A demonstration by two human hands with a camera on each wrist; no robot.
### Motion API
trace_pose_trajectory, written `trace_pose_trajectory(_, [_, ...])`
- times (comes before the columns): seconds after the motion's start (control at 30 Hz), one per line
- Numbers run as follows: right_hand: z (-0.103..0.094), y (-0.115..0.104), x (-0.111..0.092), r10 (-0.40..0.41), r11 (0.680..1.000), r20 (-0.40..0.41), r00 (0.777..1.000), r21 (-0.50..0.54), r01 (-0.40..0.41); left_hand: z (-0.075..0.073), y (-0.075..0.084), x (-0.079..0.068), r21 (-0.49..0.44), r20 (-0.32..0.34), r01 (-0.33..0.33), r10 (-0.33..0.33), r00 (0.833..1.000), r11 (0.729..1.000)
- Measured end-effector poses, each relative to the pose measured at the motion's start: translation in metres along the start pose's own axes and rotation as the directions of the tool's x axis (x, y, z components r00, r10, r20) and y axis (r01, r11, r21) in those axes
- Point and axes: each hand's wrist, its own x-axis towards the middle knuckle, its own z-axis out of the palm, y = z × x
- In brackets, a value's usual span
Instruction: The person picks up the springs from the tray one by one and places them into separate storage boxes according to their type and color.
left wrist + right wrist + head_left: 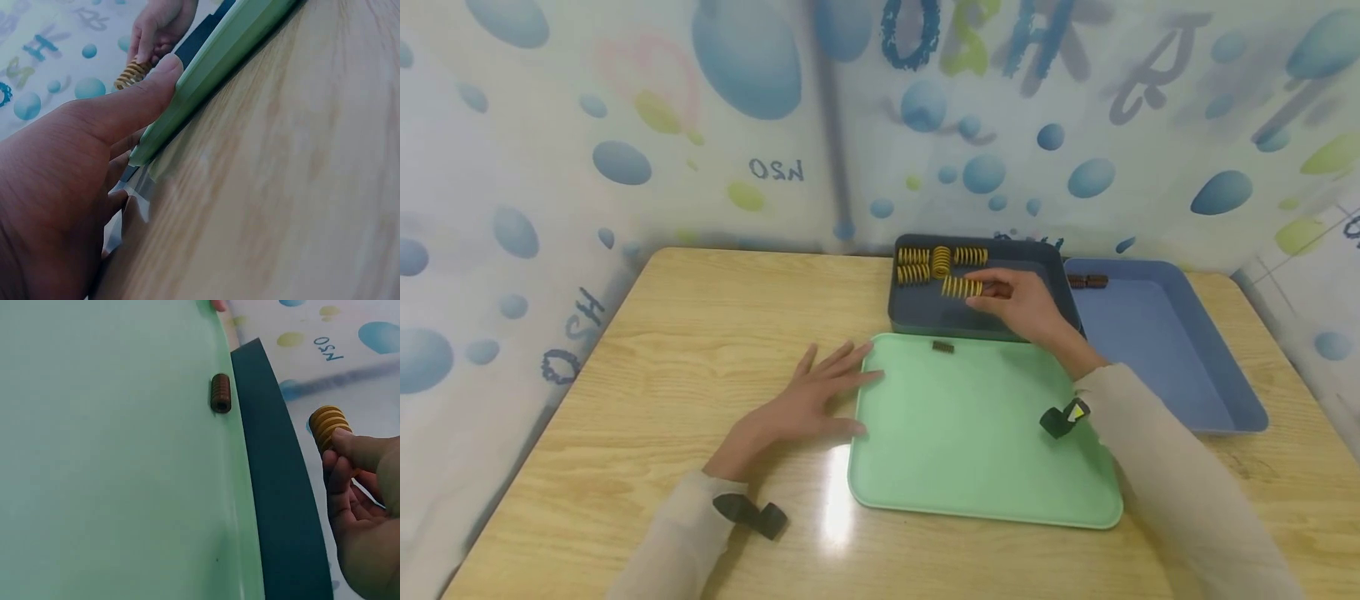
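My right hand (1018, 304) pinches one end of a yellow coil spring (961, 287) between thumb and fingers, over the dark tray (985, 321). In the right wrist view the same yellow spring (328, 425) sticks out past the fingertips. Several other yellow springs (914, 274) lie in the dark tray's left part. My left hand (816, 396) has its fingers spread at the left rim of the green tray (977, 433), thumb at the edge. A small brown spring (943, 347) lies by the green tray's far rim.
A blue tray (1165, 350) stands at the right, holding brown springs (1087, 282) in its far left corner. The wooden table (700, 333) runs back to a patterned wall (700, 150). The green tray sits right in front of the dark one.
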Motion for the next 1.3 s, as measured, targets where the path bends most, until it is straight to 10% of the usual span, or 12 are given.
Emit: trace_pose_trajectory(1.3, [0.001,0.024,0.045,0.125,0.977,-0.031,0.992,-0.172,-0.128,0.001,-0.002,0.0,-0.008,0.012,0.018,-0.017,1.0,1.0])
